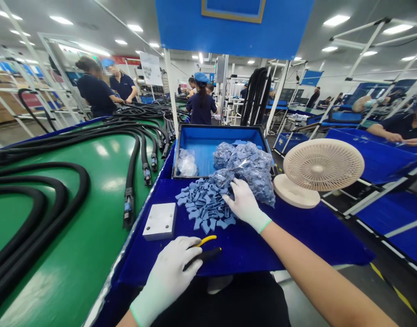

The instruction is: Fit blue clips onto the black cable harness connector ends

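Note:
My left hand (176,263), in a white glove, is closed around pliers (208,240) with yellow and black handles at the blue table's front. The handles stick out to the right; their head is hidden under my fingers. My right hand (245,204), also gloved, lies with fingers apart at the right side of a heap of small blue-grey plastic pieces (204,204). Its fingertips touch the lower edge of a clear plastic bag (251,165) full of the same pieces. Left of the heap sits a silver metal block (159,221) with holes.
Behind the heap stands a blue tray (203,145) with a crumpled clear bag (187,163) in it. A beige fan (324,164) is at the right. Black hoses (130,181) cover the green table (102,172) at left. Several people work farther back.

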{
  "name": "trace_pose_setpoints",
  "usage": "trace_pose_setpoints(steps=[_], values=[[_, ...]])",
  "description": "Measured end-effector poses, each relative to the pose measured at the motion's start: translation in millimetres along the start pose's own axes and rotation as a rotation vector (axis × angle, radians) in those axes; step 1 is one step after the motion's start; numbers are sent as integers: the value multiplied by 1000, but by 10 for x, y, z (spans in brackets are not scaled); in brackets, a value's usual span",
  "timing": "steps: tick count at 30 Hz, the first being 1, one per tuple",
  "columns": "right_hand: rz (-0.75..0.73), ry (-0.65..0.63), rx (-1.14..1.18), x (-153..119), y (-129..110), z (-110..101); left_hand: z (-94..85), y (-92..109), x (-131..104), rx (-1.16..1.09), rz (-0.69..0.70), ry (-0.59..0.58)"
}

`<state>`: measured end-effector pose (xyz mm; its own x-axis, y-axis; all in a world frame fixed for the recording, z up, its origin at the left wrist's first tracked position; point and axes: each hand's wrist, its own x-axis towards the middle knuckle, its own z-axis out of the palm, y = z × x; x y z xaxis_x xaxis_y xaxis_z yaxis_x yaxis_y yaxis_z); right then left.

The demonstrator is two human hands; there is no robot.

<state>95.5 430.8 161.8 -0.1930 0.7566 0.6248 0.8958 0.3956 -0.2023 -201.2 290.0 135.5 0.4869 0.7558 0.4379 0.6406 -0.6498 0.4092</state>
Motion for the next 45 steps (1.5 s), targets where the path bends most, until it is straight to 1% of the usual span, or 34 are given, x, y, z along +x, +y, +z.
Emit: trace_pose_setpoints(steps=[4,8,10,13,16,19,22,26,28,31,34,36,37,39,40,41,42,44,45], values=[[-43,-47,45,-62,-128,-28,18,-21,-7,10,23,15],[2,-21,-8,-47,-96,9,9,-15,1,7,5,6],[16,-41,-43,-31,-86,61,-3,-1,8,1,-2,3],[-10,-83,-28,-37,-104,124,-21,23,18,9,-3,2],[17,-53,4,-5,-95,160,-26,36,19,15,-1,8],[61,0,-5,94,-62,203,-16,30,10,-2,-6,8],[50,4,-4,142,-86,230,-5,19,-1,-13,-14,7],[17,-28,29,74,-175,182,-5,16,6,-14,-12,-2],[27,-26,26,50,-189,159,-16,23,21,-9,-4,-3],[32,-29,23,55,-178,191,-40,47,41,1,-10,-1],[-10,-66,70,51,-189,235,-58,65,39,6,-12,-11],[-12,-50,97,24,-225,183,-58,55,24,5,11,-19],[-12,-25,110,3,-252,121,-53,39,14,8,35,-14],[-72,16,147,-57,-327,-51,-31,-19,-2,33,102,22],[-146,4,170,-92,-374,-139,-15,-60,-5,55,137,47],[-248,-34,190,-126,-425,-213,3,-106,-4,83,172,65],[-360,-101,194,-154,-476,-263,20,-153,1,110,203,72],[-532,-222,145,-178,-565,-282,44,-232,17,160,263,74],[-584,-262,102,-169,-599,-258,48,-258,24,178,293,77]])
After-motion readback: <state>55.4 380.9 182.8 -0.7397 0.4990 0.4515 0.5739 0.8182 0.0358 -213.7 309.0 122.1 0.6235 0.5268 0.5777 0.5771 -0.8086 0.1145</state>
